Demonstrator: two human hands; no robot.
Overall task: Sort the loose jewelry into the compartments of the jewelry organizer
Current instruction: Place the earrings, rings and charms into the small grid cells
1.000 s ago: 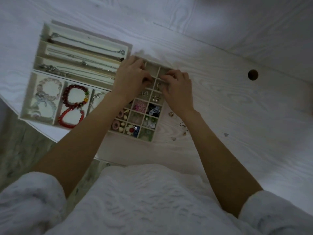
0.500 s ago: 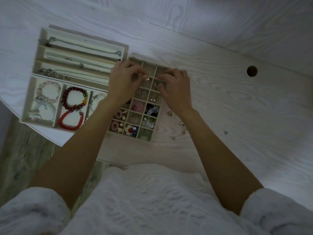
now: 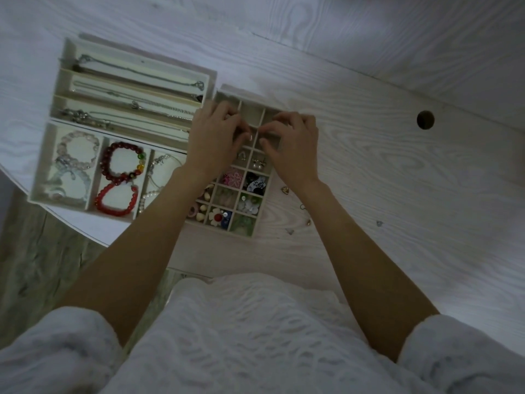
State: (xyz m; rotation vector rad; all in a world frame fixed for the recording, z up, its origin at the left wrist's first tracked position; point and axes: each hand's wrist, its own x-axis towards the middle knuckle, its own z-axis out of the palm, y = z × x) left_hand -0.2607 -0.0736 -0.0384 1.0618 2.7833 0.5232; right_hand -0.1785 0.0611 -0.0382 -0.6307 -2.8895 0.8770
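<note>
On the white table (image 3: 383,172), both hands' fingers (image 3: 272,129) curl over the organizer (image 3: 257,223), contents unclear.

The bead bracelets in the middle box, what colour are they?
Red: the bead bracelets, one darker with some green and yellow beads. Head view.

No readable text, label or number anywhere.

Both hands meet over the gridded earring tray (image 3: 257,110) at eleven o'clock: left hand (image 3: 211,142) and right hand (image 3: 292,149) with fingers curled, fingertips nearly touching. What they pinch is unclear. Loose earrings (image 3: 285,189) lie just right.
</note>
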